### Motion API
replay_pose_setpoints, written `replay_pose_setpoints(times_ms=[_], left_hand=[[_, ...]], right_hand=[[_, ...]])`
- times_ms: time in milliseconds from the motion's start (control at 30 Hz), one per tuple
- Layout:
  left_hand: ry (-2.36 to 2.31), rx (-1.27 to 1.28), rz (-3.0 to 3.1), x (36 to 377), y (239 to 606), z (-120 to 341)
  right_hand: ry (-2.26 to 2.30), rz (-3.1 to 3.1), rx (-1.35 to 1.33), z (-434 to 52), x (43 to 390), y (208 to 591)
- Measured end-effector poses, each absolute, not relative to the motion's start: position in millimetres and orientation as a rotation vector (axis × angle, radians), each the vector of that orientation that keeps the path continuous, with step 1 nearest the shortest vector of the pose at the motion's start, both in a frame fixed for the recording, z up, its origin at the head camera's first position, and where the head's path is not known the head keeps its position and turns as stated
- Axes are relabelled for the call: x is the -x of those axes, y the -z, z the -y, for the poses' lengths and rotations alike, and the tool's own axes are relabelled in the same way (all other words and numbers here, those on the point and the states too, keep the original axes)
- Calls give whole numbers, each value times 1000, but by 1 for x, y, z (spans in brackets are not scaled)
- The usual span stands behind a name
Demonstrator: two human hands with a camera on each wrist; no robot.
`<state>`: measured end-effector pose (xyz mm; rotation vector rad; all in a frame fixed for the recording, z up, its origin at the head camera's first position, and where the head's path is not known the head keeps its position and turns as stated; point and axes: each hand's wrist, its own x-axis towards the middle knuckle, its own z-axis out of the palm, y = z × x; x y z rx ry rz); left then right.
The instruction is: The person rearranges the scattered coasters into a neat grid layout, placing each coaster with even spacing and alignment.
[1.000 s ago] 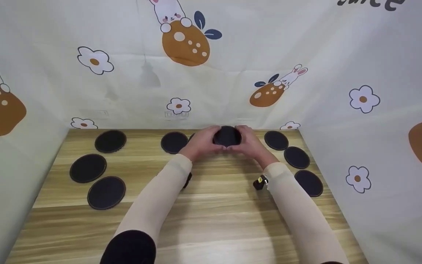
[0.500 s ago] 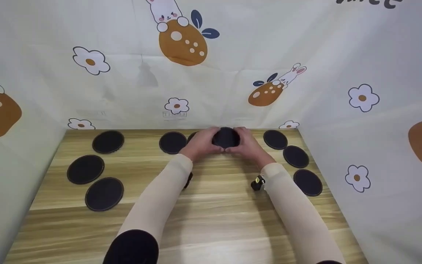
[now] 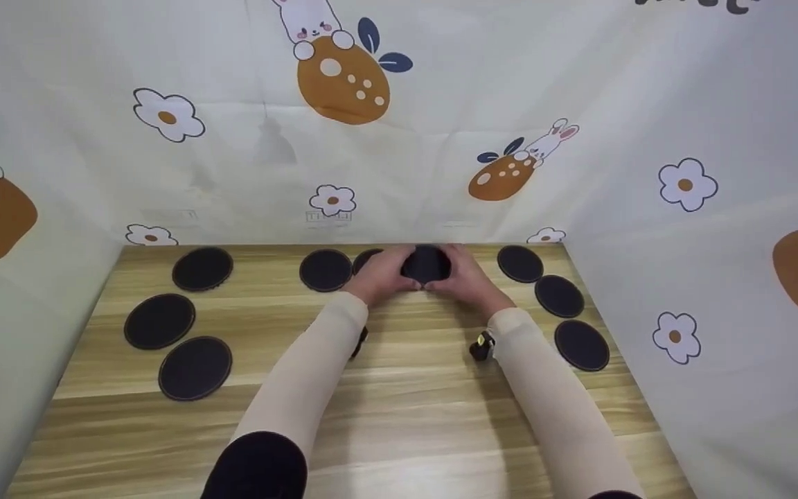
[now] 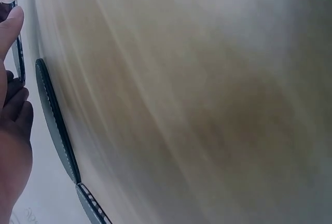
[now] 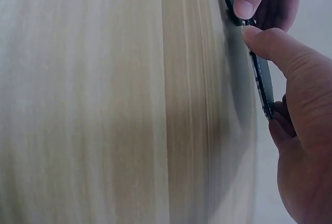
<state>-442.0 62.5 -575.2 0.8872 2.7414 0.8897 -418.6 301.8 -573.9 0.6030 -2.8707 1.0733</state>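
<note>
At the back of the table, a round black coaster is held between both hands. My left hand grips its left side and my right hand its right side, thumb tips meeting at the near edge. The right wrist view shows the held coaster tilted close over the wood, thumb on one side and fingers at its far edge. A second coaster is partly hidden behind the left hand, with another coaster on its left. Stitching shows along a lying coaster in the left wrist view.
Three coasters lie on the left, one being the nearest coaster. Three more run down the right edge, including the middle coaster. A pale printed cloth walls in the wooden table at back and sides.
Both hands and the held coaster have come down slightly toward the table and the person. The head view has shifted a little. The other coasters stay in place.
</note>
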Motion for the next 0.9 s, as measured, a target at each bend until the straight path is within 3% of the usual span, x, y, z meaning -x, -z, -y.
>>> replay_pose_setpoints(times_ms=[900], left_hand=[[-802, -822, -2732, 442, 578, -71]], right_hand=[[-1182, 2948, -433, -303, 417, 584]])
